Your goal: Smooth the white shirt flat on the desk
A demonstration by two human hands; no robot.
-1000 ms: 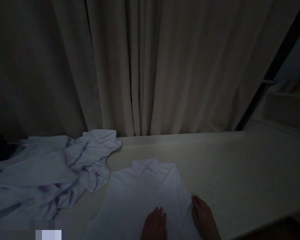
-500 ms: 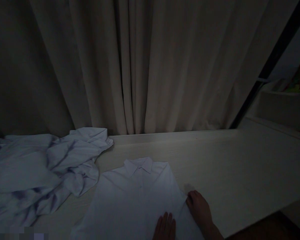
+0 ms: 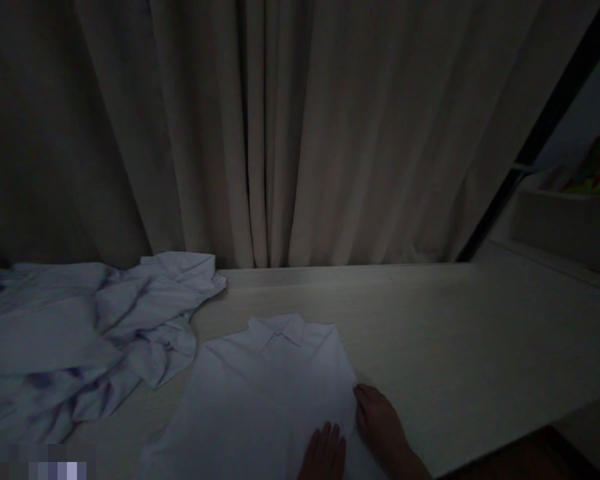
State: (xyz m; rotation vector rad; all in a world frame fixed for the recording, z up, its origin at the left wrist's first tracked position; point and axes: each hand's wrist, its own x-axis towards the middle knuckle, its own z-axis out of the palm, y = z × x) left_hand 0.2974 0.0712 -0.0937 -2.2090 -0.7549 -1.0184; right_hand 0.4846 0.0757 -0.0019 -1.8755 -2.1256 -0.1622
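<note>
A dim worktop (image 3: 455,333) before curtains (image 3: 290,133): left hand (image 3: 325,453) and right hand (image 3: 380,423) lie flat, seemingly open, on a folded shirt (image 3: 265,393); crumpled shirts (image 3: 90,333) lie well left of them.

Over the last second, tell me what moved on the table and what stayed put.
The right hand slid inward along the right edge of the flat white shirt, from the outer side toward the middle. The left hand drew back a little toward the person, palm flat on the cloth. Neither hand took hold of anything. The shirt, the crumpled white pile at the left, the table and the curtain kept their places.
</note>
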